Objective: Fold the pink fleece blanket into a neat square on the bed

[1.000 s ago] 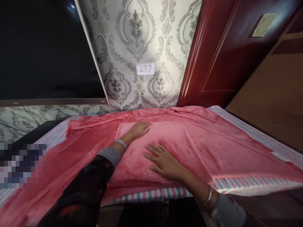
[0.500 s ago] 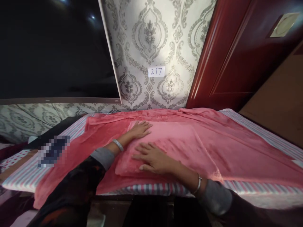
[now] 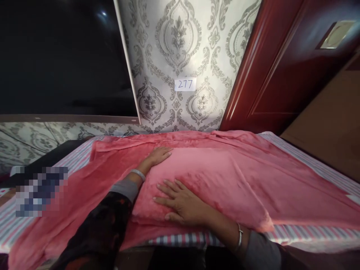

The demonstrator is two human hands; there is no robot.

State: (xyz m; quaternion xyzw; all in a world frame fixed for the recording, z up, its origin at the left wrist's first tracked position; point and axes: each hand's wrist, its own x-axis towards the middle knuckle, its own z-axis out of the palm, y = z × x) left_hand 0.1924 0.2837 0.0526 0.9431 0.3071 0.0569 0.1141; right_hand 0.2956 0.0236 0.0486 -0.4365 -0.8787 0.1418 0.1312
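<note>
A pink plush blanket (image 3: 292, 187) lies spread over a striped cloth, with a folded section (image 3: 208, 159) raised in its middle. My left hand (image 3: 159, 155) rests on the far left edge of that folded section, fingers stretched out. Nearer to me, my right hand (image 3: 181, 202) lies flat on the folded section with its fingers spread. Neither hand grips the fabric. Each wrist wears a silver-coloured bangle.
Striped cloth (image 3: 284, 230) shows along the front edge and both sides. A dark screen (image 3: 64, 60) hangs at the upper left. Behind the surface is patterned wallpaper (image 3: 177, 41) with a paper marked 277 (image 3: 185, 84). A red-brown door (image 3: 284, 67) stands at the right.
My left hand has slid left to the folded section's edge. My right hand has shifted slightly toward me, still flat. The view has moved a little closer.
</note>
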